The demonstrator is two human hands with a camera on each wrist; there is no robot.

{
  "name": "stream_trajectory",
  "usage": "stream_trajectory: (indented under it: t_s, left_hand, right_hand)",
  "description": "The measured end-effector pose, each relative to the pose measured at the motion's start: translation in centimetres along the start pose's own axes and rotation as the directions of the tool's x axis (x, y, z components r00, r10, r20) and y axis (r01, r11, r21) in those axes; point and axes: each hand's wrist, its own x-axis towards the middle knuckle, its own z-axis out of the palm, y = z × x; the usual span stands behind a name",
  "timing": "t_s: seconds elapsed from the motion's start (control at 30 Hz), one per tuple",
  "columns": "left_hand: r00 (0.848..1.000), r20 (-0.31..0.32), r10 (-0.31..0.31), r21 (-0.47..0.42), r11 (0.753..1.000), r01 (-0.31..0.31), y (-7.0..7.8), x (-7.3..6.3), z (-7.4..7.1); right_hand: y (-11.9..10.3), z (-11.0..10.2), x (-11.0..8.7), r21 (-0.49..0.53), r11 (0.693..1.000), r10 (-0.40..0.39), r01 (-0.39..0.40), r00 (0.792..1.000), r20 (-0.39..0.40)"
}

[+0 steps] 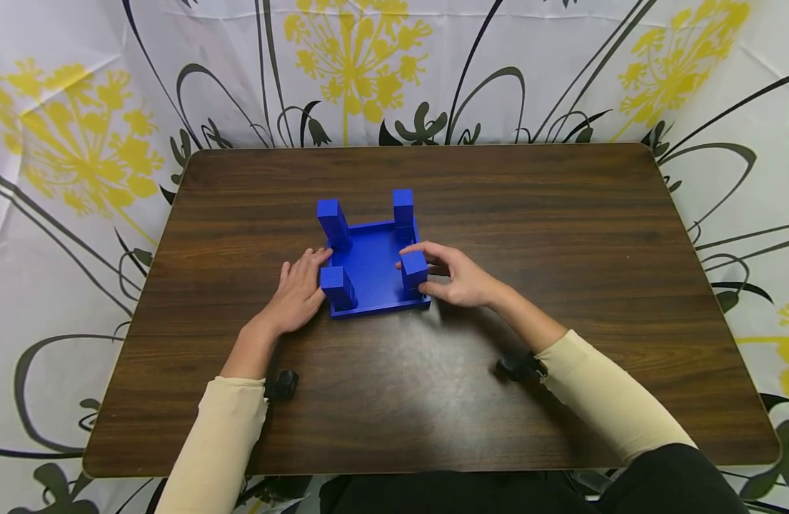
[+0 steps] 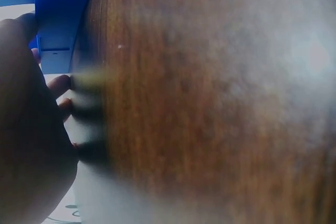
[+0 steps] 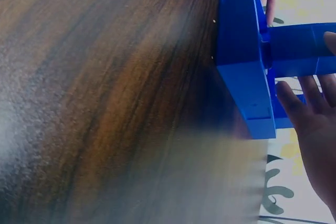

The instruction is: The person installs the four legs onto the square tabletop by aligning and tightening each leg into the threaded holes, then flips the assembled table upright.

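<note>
A blue square tray-like base (image 1: 375,268) lies on the table with a blue post standing at each corner. My right hand (image 1: 461,277) holds the near right post (image 1: 414,271) between thumb and fingers; the right wrist view shows this post (image 3: 299,48) with a thumb and fingers around it. Against the base's left side rests my left hand (image 1: 294,293), its fingers extended, near the front left post (image 1: 338,285). Farther back stand the rear left post (image 1: 333,223) and the rear right post (image 1: 403,213). In the left wrist view, the left hand (image 2: 31,114) is dark beside the base.
A brown wood-grain table (image 1: 580,250) lies beneath everything. White cloth (image 1: 227,43) with yellow flowers and dark stems hangs behind it and at both sides. Black wrist cameras sit below each hand, close to the table surface.
</note>
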Motion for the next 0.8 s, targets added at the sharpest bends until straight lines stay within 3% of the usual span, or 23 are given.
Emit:
stream_trajectory:
  t_s: [0.47,0.8]
  left_hand:
    - [1.000,0.000,0.008,0.001,1.000,-0.008,0.0,-0.1,0.0]
    - [1.000,-0.002,0.005,-0.005,1.000,-0.005,0.0,-0.1,0.0]
  right_hand:
    - [0.3,-1.0,0.3,0.046,0.999,-0.037,0.028,0.981,0.189]
    - [0.2,-1.4,0.3,-0.032,0.999,0.039,-0.034,0.984,0.176]
